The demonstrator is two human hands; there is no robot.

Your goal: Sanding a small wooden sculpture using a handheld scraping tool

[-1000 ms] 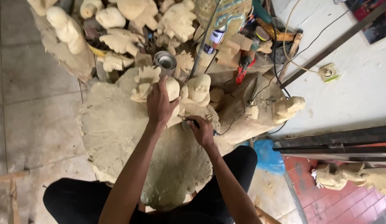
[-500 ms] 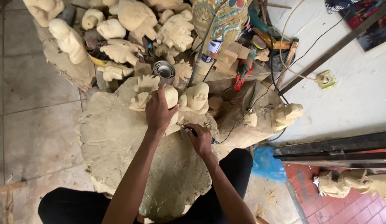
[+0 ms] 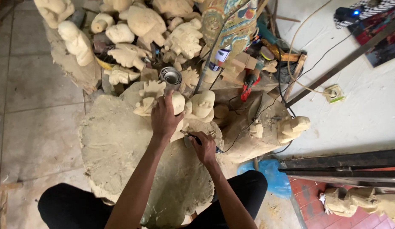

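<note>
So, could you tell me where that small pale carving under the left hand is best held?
Probably around the rounded top of the pale carving, from above, as the left hand does: it lies on the dusty block, leaving its lower side free for the right hand.

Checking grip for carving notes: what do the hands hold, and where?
Left hand grips the pale wooden carving at its top; right hand holds a thin tool by its rear shaft.

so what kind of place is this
Most likely a wood-carving workshop. Pale unfinished carved figures are heaped on the floor, the left hand steadies a carving while the right hand works a slim tool, and sawdust coats the work block.
</note>
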